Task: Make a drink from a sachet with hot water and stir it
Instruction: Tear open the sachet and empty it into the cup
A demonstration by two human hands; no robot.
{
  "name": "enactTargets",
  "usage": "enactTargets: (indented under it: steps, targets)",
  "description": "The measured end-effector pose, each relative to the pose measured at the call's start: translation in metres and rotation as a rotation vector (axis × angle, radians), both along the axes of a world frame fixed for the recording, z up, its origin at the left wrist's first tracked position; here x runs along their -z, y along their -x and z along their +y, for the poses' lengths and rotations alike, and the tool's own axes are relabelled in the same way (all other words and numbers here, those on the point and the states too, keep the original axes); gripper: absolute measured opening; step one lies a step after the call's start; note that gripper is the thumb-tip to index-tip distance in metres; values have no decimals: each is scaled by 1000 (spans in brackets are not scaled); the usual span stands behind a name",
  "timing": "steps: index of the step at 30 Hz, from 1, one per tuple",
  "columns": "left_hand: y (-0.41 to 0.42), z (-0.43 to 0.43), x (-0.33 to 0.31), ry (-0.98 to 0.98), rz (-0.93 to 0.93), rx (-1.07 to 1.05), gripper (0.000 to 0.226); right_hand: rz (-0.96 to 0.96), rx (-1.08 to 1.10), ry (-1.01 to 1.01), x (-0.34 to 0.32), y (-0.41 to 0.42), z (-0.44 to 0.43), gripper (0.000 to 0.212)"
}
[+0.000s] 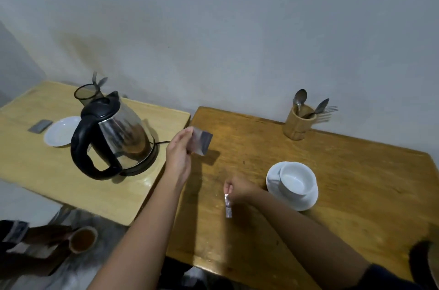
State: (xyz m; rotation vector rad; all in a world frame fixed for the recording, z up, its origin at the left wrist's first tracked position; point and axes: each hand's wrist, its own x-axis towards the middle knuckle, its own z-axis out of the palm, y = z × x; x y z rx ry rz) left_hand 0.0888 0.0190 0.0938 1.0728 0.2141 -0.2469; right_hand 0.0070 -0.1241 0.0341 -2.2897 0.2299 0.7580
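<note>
My left hand (178,152) holds a silvery sachet (202,142) above the left end of the brown table (356,185). My right hand (238,188) pinches a narrow torn-off strip of foil (228,205) that hangs down just above the table. A white cup (295,180) stands empty on a white saucer (273,180) to the right of my right hand. A steel electric kettle (114,137) with a black handle sits on its base on the lighter table (35,166) at the left. Spoons (299,97) stick out of a bamboo holder (297,125) at the back.
On the lighter table lie a white plate (60,131), a small grey packet (39,127) and a dark tumbler (86,94) behind the kettle. A person's hand holds a cup of brown drink (83,238) at the lower left. A grey wall runs behind both tables.
</note>
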Motion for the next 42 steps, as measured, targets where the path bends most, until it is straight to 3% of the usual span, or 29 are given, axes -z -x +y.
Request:
enactTargets:
  steps: [6, 9, 12, 21, 31, 38, 42]
  targets:
    - [8, -16, 6, -78, 15, 88, 7, -135, 60, 17, -11, 6, -11, 25]
    - [16, -38, -3, -60, 21, 114, 9, -276, 296, -237, -27, 13, -21, 19]
    - [23, -69, -12, -20, 2, 148, 12, -318, 479, -476, -44, 19, -37, 25]
    - [52, -154, -36, 59, -39, 332, 14, -637, 865, -581, -78, 61, -101, 9]
    - [87, -194, -24, -185, -214, 529, 10, -852, 1204, -848, -80, 104, -148, 15]
    - [84, -199, -14, -393, -384, 763, 5, -782, 1280, -863, -71, 118, -155, 12]
    - [76, -203, -16, -501, -466, 893, 25, -717, 1286, -783, -60, 123, -160, 14]
